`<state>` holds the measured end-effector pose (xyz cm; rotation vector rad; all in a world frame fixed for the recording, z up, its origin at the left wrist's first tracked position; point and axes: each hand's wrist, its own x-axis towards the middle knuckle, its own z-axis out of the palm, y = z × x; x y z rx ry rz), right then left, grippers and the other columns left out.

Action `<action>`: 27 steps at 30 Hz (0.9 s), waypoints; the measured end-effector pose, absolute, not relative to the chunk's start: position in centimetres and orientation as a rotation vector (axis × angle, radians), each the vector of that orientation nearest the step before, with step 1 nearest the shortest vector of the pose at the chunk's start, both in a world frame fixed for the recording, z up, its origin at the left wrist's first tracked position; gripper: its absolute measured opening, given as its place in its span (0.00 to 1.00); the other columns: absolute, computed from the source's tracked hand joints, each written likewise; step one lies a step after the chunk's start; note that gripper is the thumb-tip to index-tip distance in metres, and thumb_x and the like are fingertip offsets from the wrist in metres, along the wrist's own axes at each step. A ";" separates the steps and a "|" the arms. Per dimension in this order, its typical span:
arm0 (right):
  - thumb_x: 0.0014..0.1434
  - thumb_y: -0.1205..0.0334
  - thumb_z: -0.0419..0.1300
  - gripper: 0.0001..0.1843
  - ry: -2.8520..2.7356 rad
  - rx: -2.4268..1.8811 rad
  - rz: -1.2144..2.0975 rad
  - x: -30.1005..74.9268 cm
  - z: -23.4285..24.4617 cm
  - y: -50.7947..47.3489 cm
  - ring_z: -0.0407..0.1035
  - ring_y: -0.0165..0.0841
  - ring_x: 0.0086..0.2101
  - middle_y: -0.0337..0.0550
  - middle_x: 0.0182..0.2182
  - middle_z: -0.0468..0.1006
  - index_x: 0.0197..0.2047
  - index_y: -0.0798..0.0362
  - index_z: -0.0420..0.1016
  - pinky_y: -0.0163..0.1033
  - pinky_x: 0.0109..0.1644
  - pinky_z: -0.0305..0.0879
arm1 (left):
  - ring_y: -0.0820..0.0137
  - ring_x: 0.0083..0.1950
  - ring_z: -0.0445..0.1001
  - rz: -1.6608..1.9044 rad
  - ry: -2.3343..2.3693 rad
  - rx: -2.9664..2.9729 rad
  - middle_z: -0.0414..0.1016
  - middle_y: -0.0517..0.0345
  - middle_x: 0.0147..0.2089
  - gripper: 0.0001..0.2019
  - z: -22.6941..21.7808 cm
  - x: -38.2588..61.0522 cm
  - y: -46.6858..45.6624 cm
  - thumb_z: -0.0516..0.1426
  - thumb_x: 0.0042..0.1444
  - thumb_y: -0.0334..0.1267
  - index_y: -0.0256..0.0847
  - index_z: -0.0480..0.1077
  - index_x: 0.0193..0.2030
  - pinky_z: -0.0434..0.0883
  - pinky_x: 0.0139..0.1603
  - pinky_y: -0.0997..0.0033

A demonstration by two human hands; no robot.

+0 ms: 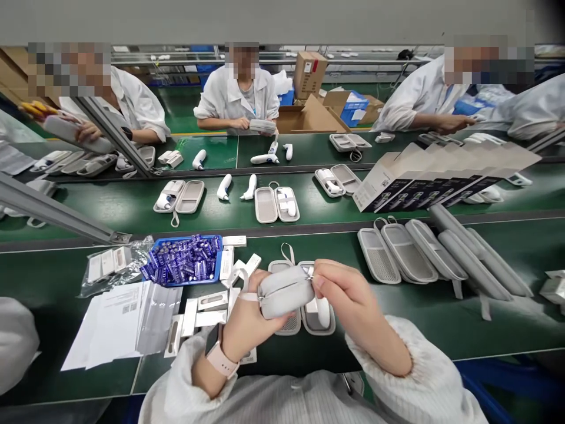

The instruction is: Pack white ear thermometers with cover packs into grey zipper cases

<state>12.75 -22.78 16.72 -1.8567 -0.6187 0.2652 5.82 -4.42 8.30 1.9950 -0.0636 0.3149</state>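
Note:
A light grey zippered case (286,292) is held up over the bench in front of me. My left hand (251,315) wraps round its left end, with the case's wrist strap looped by the thumb. At the case's right end, my right hand (338,287) pinches what looks like the zipper pull; the fingertips partly cover it. Below and behind the held case lies an open case (326,327) on the green bench, with a white handheld device (323,312) in its right half. Much of that open case is hidden by the held one.
On the left are a blue tray (219,240) of batteries, papers (112,324) and small white boxes (189,318). Several grey cases (410,253) lie to the right. Beyond, a conveyor (203,221) carries open cases, devices and printed boxes (388,176). Co-workers sit opposite.

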 end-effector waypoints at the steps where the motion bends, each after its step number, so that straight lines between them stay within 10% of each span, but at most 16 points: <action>1: 0.65 0.66 0.48 0.18 -0.717 -1.936 0.218 12.7 17.2 -22.8 0.57 0.29 0.26 0.35 0.22 0.60 0.23 0.51 0.55 0.36 0.31 0.52 | 0.60 0.49 0.75 0.297 -0.083 2.053 0.73 0.55 0.47 0.24 8.7 5.8 -4.3 0.67 0.47 0.33 0.44 0.65 0.51 0.74 0.49 0.59; 12: 0.62 0.65 0.52 0.12 -1.794 -2.153 -0.305 12.3 18.3 -18.5 0.59 0.34 0.23 0.43 0.24 0.71 0.26 0.51 0.69 0.42 0.27 0.53 | 0.56 0.49 0.75 0.065 -0.296 2.609 0.75 0.51 0.47 0.19 13.5 7.2 -2.0 0.57 0.57 0.29 0.46 0.67 0.56 0.73 0.48 0.54; 17: 0.65 0.58 0.59 0.06 -1.288 -2.025 -0.217 15.5 17.0 -18.6 0.69 0.38 0.40 0.47 0.40 0.74 0.43 0.50 0.72 0.42 0.40 0.65 | 0.52 0.54 0.76 -0.094 -0.214 2.444 0.73 0.47 0.57 0.40 15.9 11.2 3.7 0.72 0.41 0.40 0.43 0.65 0.62 0.73 0.51 0.58; 20: 0.53 0.46 0.70 0.38 -0.979 -2.016 0.054 18.9 15.0 -18.4 0.65 0.46 0.55 0.53 0.59 0.67 0.62 0.48 0.63 0.48 0.53 0.66 | 0.50 0.55 0.76 -0.189 -0.431 2.425 0.76 0.49 0.56 0.45 16.6 14.7 5.9 0.75 0.36 0.46 0.47 0.67 0.63 0.72 0.53 0.58; 27: 0.50 0.40 0.63 0.34 -0.070 -1.905 0.397 28.1 8.1 -20.0 0.72 0.41 0.40 0.47 0.45 0.75 0.54 0.52 0.66 0.41 0.36 0.67 | 0.53 0.58 0.74 0.503 -0.208 2.683 0.76 0.48 0.58 0.26 17.7 14.3 5.2 0.62 0.60 0.44 0.42 0.66 0.63 0.65 0.57 0.54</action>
